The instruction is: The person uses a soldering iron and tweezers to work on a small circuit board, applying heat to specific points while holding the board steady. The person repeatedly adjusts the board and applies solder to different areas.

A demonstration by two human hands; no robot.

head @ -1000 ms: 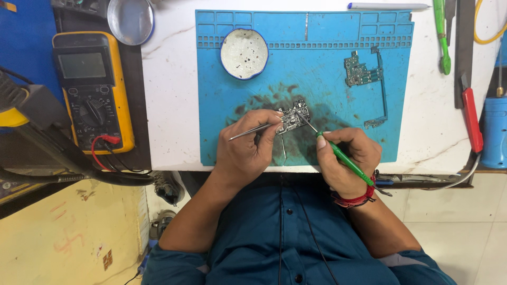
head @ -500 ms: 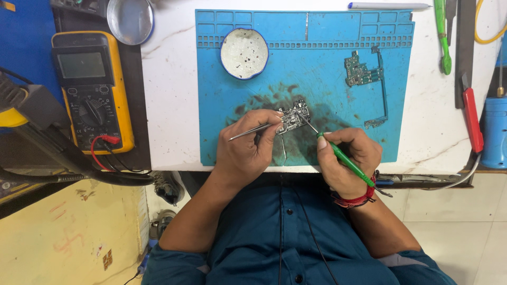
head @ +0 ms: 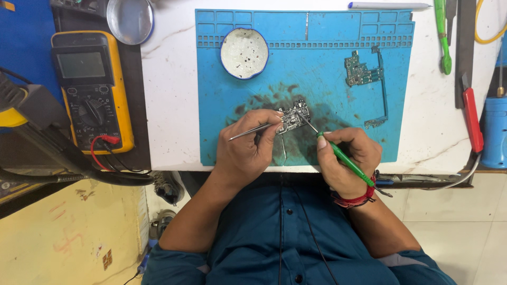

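Observation:
A small circuit board (head: 292, 117) lies on the stained middle of a blue work mat (head: 317, 74). My left hand (head: 248, 150) grips metal tweezers (head: 248, 131) whose tips meet the board's left edge. My right hand (head: 346, 158) holds a green-handled tool (head: 346, 161) like a pen, its thin metal tip resting on the top of the board.
A second, L-shaped circuit board (head: 364, 74) lies at the mat's right. A round white dish (head: 244, 53) sits at the mat's top left. A yellow multimeter (head: 92, 89) with leads is at the left. Red-handled (head: 471, 119) and green (head: 442, 31) tools lie at the right, beside a blue container (head: 494, 132).

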